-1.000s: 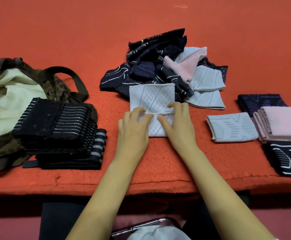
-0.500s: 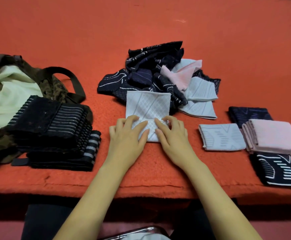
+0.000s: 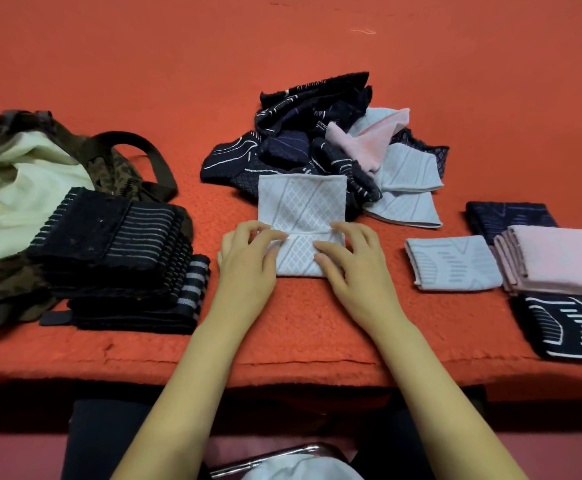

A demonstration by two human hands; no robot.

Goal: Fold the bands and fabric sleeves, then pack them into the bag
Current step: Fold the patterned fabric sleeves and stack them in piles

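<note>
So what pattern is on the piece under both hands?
The sleeve is pale grey-blue with a diamond lattice and thin stripes, clearest in the head view.

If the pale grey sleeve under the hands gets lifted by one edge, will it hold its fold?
Probably not: the grey sleeve bunches into a soft ridge where the left hand and right hand pinch it, so it looks floppy. It seems thin and light. The fuzzy orange cloth likely resists sliding.

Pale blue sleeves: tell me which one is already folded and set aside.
The pale blue sleeve beside the pink stack. The half-folded sleeve is unfinished; others lie loose in the pile.
</note>
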